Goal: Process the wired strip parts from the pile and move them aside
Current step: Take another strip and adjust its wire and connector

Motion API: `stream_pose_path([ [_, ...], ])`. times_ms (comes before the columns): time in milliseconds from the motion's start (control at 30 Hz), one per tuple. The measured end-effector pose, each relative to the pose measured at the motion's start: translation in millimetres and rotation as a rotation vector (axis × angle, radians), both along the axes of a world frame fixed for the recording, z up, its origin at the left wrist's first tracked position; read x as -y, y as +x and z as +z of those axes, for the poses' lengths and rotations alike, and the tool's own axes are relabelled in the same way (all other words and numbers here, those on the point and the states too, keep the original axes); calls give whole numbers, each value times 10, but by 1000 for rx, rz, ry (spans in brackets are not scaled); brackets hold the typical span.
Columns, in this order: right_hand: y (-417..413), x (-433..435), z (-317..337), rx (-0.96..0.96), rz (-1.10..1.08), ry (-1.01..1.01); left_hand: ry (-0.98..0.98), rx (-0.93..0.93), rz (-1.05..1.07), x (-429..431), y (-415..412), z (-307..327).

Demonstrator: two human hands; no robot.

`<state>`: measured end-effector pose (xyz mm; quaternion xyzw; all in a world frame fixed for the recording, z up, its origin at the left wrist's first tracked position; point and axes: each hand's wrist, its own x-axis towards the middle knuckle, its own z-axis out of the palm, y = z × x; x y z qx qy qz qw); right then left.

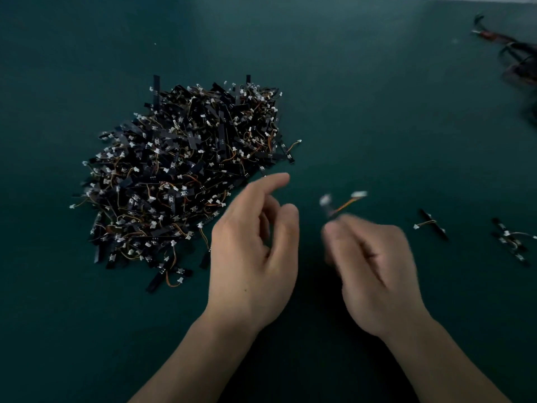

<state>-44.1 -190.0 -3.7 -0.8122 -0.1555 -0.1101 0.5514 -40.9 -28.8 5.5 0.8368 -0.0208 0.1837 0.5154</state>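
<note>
The right grip, blurred, is curled round one part, whose orange wire and white plugs poke out above the fingertips. The left grip hangs loosely open, holding nothing, just beside the pile on the desk. These parts look feather-light: a thin stiff strip with a soft wire that will snag its neighbours. I'd pinch the strip, not the wire. A few strays lie to the right, and a blurred heap sits far off. Nothing blocks the way.
</note>
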Motion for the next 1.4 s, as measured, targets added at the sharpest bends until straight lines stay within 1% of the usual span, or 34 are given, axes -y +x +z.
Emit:
stream_pose_path([
  [67,-8,3,-6,120,-123,100,227,-29,46,-31,23,-24],
  [100,0,5,-17,122,-154,130,339,-94,42,-40,32,-28],
  [167,23,5,-32,37,-146,130,529,-232,1,-24,36,-30],
  [233,45,5,-42,-37,-106,84,681,-274,-41,11,14,-46],
  [267,51,5,-38,-48,-102,67,716,-267,-52,18,1,-53],
  [400,43,9,-11,-56,-152,81,650,-173,-24,-2,-5,-82],
  [667,39,-11,0,-89,-217,83,604,-144,22,-10,-7,-94],
  [767,49,-12,-3,-122,-246,45,581,-151,9,-10,-1,-74],
  [867,79,-8,-40,-181,-252,-46,534,-160,-5,-14,12,-71],
  [933,90,-7,-59,-196,-242,-94,446,-130,-27,-12,17,-83],
  [1033,93,-13,-46,-206,-195,-135,185,-37,-73,-25,21,-84],
  [1100,90,3,-24,-193,-144,-133,87,-36,-108,-25,25,-66],
  [1233,66,9,25,-199,-47,-72,37,-99,-169,-18,36,-40],
  [1400,76,-18,16,-168,-62,-114,4,-141,-140,-28,39,-50],
])
